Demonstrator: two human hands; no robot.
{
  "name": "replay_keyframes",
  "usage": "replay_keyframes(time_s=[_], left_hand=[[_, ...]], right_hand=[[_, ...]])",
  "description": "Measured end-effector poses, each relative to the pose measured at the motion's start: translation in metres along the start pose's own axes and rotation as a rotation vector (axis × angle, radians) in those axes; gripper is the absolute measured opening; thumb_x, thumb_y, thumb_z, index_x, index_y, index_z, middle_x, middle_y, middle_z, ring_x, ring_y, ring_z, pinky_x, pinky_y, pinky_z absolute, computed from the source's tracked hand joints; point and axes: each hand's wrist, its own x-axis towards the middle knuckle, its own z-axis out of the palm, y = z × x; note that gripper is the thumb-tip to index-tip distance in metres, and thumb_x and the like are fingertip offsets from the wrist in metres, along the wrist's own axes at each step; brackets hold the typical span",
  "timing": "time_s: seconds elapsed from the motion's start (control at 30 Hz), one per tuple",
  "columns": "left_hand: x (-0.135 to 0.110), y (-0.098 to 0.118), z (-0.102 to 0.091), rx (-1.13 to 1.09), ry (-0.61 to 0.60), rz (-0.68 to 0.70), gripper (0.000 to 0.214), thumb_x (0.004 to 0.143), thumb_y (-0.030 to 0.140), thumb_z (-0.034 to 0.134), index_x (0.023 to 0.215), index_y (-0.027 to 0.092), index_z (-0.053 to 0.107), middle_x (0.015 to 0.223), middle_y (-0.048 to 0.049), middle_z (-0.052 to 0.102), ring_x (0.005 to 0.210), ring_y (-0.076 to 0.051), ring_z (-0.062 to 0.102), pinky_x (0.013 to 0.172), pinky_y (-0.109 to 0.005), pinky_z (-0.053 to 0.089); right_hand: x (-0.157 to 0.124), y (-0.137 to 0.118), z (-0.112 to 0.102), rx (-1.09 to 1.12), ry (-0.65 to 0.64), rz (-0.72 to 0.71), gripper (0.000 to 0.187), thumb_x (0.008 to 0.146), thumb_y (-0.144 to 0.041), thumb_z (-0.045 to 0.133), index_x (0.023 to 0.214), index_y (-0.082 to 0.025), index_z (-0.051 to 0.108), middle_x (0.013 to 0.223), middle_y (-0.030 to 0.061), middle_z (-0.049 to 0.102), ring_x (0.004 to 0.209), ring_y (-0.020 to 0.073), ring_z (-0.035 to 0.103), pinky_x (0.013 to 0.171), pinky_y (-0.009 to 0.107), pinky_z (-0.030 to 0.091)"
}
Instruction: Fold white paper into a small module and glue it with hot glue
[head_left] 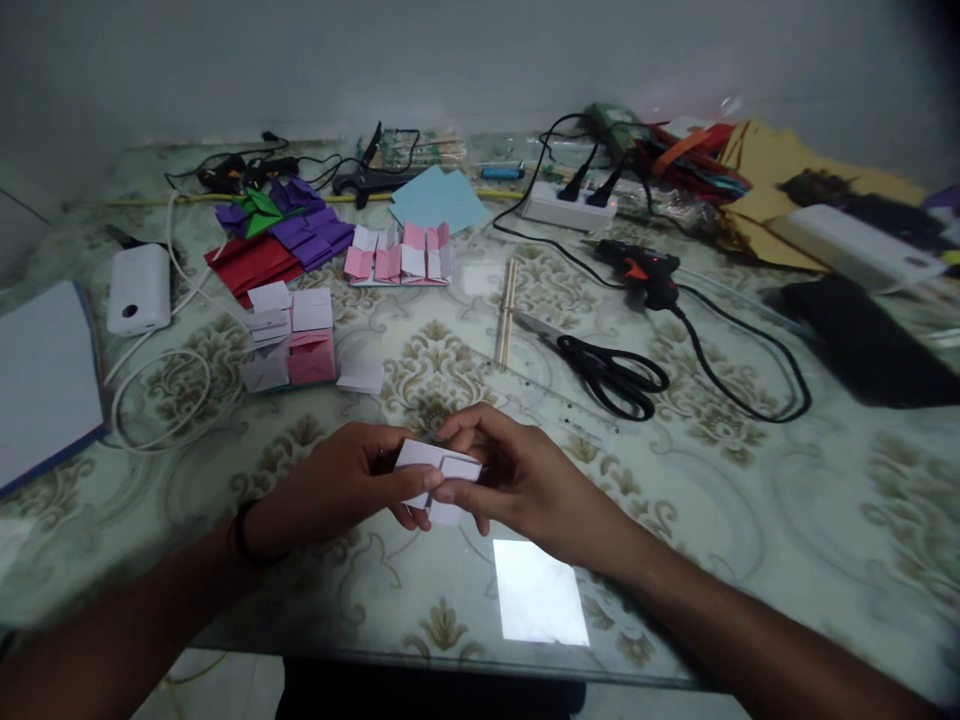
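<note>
Both my hands hold a small white folded paper piece (450, 461) above the near middle of the table. My left hand (367, 470) grips its left side, thumb on top and fingers beneath. From the right, my right hand (502, 465) pinches it too, the thumb tip close to the left thumb. Part of the paper's underside is hidden by the fingers. Just beyond my left hand lie a loose white folded paper (361, 377) and a block of pink and white folded papers (311, 340). A second pink and white folded strip (400, 255) is farther back.
Scissors (607, 375), wooden sticks (507, 315) and a clear ruler (559, 400) lie ahead. A corded glue gun (645, 270) is at right, near a power strip (570, 207) and black phone (870, 340). Left are a power bank (139, 288), white cable (161, 400) and notebook (49, 380).
</note>
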Motion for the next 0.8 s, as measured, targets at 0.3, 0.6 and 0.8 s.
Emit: replay_keyframes(time_s=[0.3, 0.6, 0.8], left_hand=[[-0.002, -0.005, 0.004, 0.055, 0.104, 0.085, 0.022, 0.095, 0.035, 0.069, 0.094, 0.013, 0.073, 0.078, -0.002, 0.077, 0.07, -0.017, 0.078, 0.063, -0.022, 0.06], [-0.004, 0.003, 0.007, 0.012, 0.193, 0.161, 0.026, 0.093, 0.039, 0.07, 0.086, 0.014, 0.068, 0.073, -0.0023, 0.076, 0.066, -0.017, 0.077, 0.061, -0.024, 0.062], [-0.004, 0.001, 0.008, 0.009, 0.166, 0.138, 0.028, 0.094, 0.041, 0.069, 0.087, 0.014, 0.067, 0.077, -0.0039, 0.077, 0.068, -0.018, 0.078, 0.061, -0.024, 0.061]], right_hand=[[-0.001, -0.005, 0.003, -0.07, 0.034, -0.011, 0.035, 0.09, -0.043, 0.078, 0.109, -0.021, 0.06, 0.079, -0.0043, 0.06, 0.056, 0.0086, 0.058, 0.047, 0.019, 0.052], [-0.001, -0.011, -0.002, 0.003, 0.032, 0.004, 0.035, 0.093, -0.047, 0.075, 0.079, -0.019, 0.058, 0.056, -0.0059, 0.06, 0.051, 0.0088, 0.055, 0.054, 0.021, 0.045], [-0.001, -0.011, 0.0, 0.008, 0.043, 0.009, 0.036, 0.091, -0.048, 0.077, 0.079, -0.019, 0.059, 0.059, -0.0058, 0.06, 0.051, 0.0089, 0.056, 0.052, 0.02, 0.046]])
